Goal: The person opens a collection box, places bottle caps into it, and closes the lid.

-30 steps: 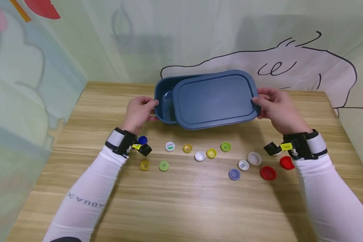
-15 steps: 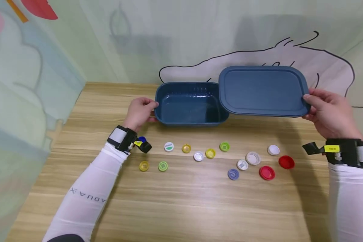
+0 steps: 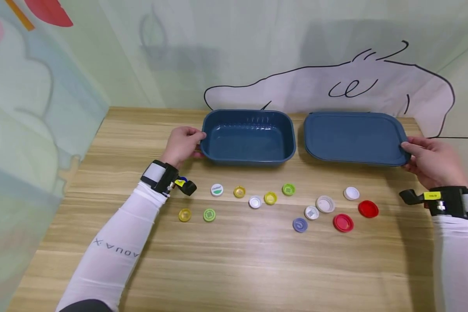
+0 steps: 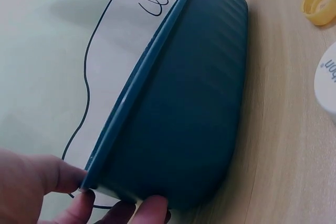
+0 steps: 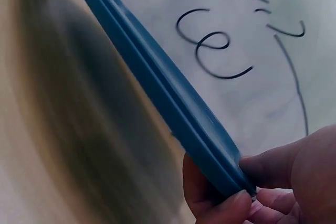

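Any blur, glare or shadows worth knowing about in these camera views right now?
Head view: bright glints inside the blue container, soft glare on the table, shadow beside the right sleeve; left wrist view: the container's outer wall looks dark; right wrist view: the tabletop is badly blurred, the lid clearer.

Along the far edge of the tabletop [image 3: 234, 264] — tan, with streaky wood grain — the box [image 3: 249, 145] and lid [image 3: 355, 138] are both dark blue. Toward the right edge the caps [image 3: 368, 209] run red, white and purplish-blue; nearer the left edge, yellow, lime-green, and white with a green patch. The sleeves [image 3: 95, 275] are white, the left one grey-lettered.
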`<state>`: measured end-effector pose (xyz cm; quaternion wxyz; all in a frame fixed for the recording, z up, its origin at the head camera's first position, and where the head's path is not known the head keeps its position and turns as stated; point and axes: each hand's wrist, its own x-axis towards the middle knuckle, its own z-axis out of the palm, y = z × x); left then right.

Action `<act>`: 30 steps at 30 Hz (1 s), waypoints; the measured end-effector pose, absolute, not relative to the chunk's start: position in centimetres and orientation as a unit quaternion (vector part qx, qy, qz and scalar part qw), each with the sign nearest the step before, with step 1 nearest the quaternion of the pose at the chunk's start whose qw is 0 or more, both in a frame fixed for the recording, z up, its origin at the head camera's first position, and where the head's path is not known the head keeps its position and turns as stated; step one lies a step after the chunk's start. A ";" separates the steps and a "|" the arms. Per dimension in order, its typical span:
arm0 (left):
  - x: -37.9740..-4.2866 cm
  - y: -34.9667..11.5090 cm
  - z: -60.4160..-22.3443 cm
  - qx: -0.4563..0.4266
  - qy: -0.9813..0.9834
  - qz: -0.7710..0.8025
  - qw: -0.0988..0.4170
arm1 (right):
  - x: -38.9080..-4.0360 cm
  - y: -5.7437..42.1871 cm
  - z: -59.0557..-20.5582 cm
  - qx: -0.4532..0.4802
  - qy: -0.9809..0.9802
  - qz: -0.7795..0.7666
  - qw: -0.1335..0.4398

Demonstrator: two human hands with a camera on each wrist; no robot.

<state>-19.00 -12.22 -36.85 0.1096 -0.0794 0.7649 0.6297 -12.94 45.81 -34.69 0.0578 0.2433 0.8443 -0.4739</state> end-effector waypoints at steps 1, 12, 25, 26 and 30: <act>-19.0 -12.2 -36.9 -0.079 0.767 0.628 0.110 | -13.0 45.8 -34.9 0.241 0.848 -0.467 0.064; -19.1 -12.0 -37.2 -0.079 0.773 0.619 0.112 | -13.1 45.8 -36.6 0.213 0.855 -0.460 0.107; -19.0 -12.1 -36.9 -0.083 0.774 0.615 0.123 | -13.4 45.4 -37.7 0.203 0.926 -0.311 0.071; -19.0 -12.1 -36.9 -0.083 0.774 0.615 0.123 | -13.4 45.3 -37.6 0.204 0.929 -0.300 0.070; -19.1 -12.1 -36.9 -0.087 0.773 0.616 0.124 | -13.5 44.9 -37.4 0.202 0.941 -0.264 0.061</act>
